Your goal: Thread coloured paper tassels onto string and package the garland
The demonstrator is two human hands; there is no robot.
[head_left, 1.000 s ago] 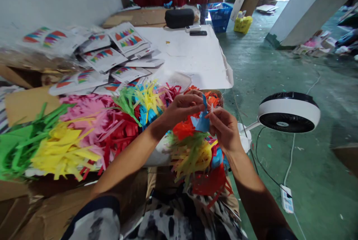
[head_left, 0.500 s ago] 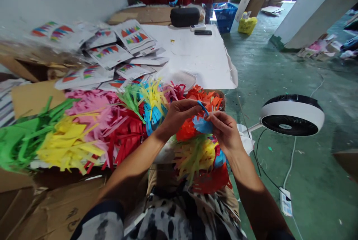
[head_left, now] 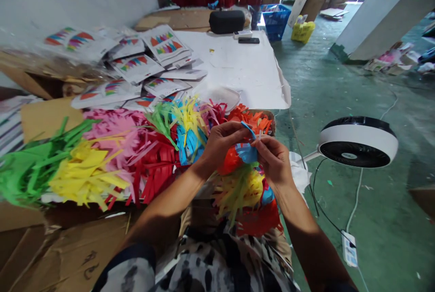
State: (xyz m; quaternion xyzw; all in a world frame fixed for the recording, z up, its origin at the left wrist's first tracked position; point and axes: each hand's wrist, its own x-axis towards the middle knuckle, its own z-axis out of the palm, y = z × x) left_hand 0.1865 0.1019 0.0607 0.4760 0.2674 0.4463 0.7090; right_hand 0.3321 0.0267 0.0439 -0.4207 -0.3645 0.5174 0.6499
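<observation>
My left hand (head_left: pixel 224 141) pinches the upper fold of a blue paper tassel (head_left: pixel 246 153). Close beside it, my right hand (head_left: pixel 272 157) has its thumb and finger closed at the tassel's right edge, with a small whitish bit at the fingertips that I cannot make out. Below my hands, a bunch of fringed tassels in yellow (head_left: pixel 249 185), green, blue and red-orange hangs over my lap. Left of my hands, loose fringed paper lies in piles: red (head_left: pixel 154 169), pink (head_left: pixel 115 133), yellow (head_left: pixel 84 169) and green (head_left: pixel 30 174). Orange fringe (head_left: pixel 251 117) lies just behind my fingers.
White packets with printed tassel pictures (head_left: pixel 134 67) are heaped on the table (head_left: pixel 244 65). A black case (head_left: pixel 227 21) and a phone (head_left: pixel 248 40) lie farther back. A fan (head_left: pixel 358 142) stands at the right, its cable running to a power strip (head_left: pixel 349 249). Cardboard (head_left: pixel 71 255) is at lower left.
The view has shifted slightly. Both hands stay at the blue tassel, and a small whitish bit now shows at the right fingertips.
</observation>
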